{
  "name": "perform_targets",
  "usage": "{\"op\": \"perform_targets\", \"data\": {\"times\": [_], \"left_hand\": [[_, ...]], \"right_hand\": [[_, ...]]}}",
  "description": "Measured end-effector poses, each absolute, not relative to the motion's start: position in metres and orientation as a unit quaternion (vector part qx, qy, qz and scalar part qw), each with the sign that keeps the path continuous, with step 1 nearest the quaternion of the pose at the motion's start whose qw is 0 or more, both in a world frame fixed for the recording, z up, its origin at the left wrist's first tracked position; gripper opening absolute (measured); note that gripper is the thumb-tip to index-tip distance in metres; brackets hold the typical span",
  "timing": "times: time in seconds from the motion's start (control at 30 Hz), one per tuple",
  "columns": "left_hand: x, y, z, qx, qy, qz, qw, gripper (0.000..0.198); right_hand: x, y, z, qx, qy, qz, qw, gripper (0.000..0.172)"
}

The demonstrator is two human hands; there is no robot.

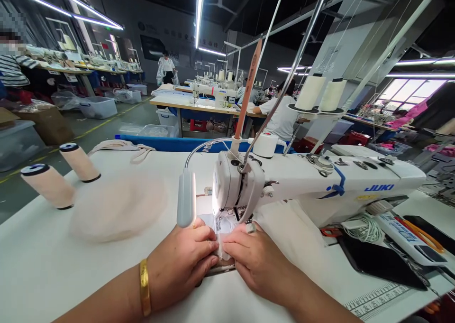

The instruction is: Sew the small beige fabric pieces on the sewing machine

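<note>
Left of grip: open tabletop [53, 261], edge well apart. Close ahead: sewing machine [231, 185]. Between left hand [185, 259] and right hand [258, 256]: white fabric [221, 248], long axis towards machine, fingers touching, pinch unclear.

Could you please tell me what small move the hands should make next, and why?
Probably ease the pale fabric gently forward beneath the sewing machine head: the left hand and right hand are on either side of it, fingertips close to that brightly lit spot.
</note>
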State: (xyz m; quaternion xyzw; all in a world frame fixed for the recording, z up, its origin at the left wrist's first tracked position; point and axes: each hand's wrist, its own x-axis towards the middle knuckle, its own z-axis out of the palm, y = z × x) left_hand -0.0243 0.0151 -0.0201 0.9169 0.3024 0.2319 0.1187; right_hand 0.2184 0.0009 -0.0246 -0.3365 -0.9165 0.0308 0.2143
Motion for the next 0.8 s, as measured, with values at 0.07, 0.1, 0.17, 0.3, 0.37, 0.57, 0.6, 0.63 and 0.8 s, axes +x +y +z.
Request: {"op": "perform_targets", "data": {"times": [0.07, 0.1, 0.17, 0.3, 0.37, 0.57, 0.6, 0.63, 0.8], "left_hand": [[-0.025, 0.016, -0.019, 0.918, 0.308, 0.223, 0.113, 0.027], [-0.025, 0.016, -0.019, 0.918, 0.308, 0.223, 0.109, 0.027], [-0.026, 0.015, -0.019, 0.918, 0.302, 0.234, 0.102, 0.029], [-0.023, 0.009, -0.016, 0.918, 0.284, 0.261, 0.088, 0.027], [-0.021, 0.007, -0.013, 0.92, 0.283, 0.258, 0.081, 0.025], [-0.019, 0.008, -0.012, 0.921, 0.304, 0.238, 0.058, 0.027], [-0.019, 0.01, -0.013, 0.921, 0.307, 0.236, 0.051, 0.028], [-0.019, 0.011, -0.015, 0.921, 0.309, 0.234, 0.045, 0.028], [-0.019, 0.018, -0.02, 0.917, 0.319, 0.237, 0.022, 0.028]], "right_hand": [[0.218, 0.001, -0.026, -0.338, -0.915, 0.031, 0.217, 0.029], [0.218, 0.002, -0.027, -0.339, -0.915, 0.032, 0.218, 0.029], [0.218, 0.002, -0.027, -0.34, -0.914, 0.034, 0.22, 0.031], [0.219, 0.003, -0.026, -0.34, -0.914, 0.03, 0.218, 0.033], [0.219, 0.004, -0.026, -0.342, -0.914, 0.024, 0.215, 0.033], [0.219, 0.008, -0.03, -0.351, -0.91, 0.027, 0.219, 0.031], [0.218, 0.009, -0.031, -0.353, -0.909, 0.028, 0.221, 0.031], [0.218, 0.009, -0.031, -0.357, -0.907, 0.029, 0.223, 0.03], [0.22, 0.012, -0.031, -0.38, -0.892, 0.01, 0.245, 0.03]]}}
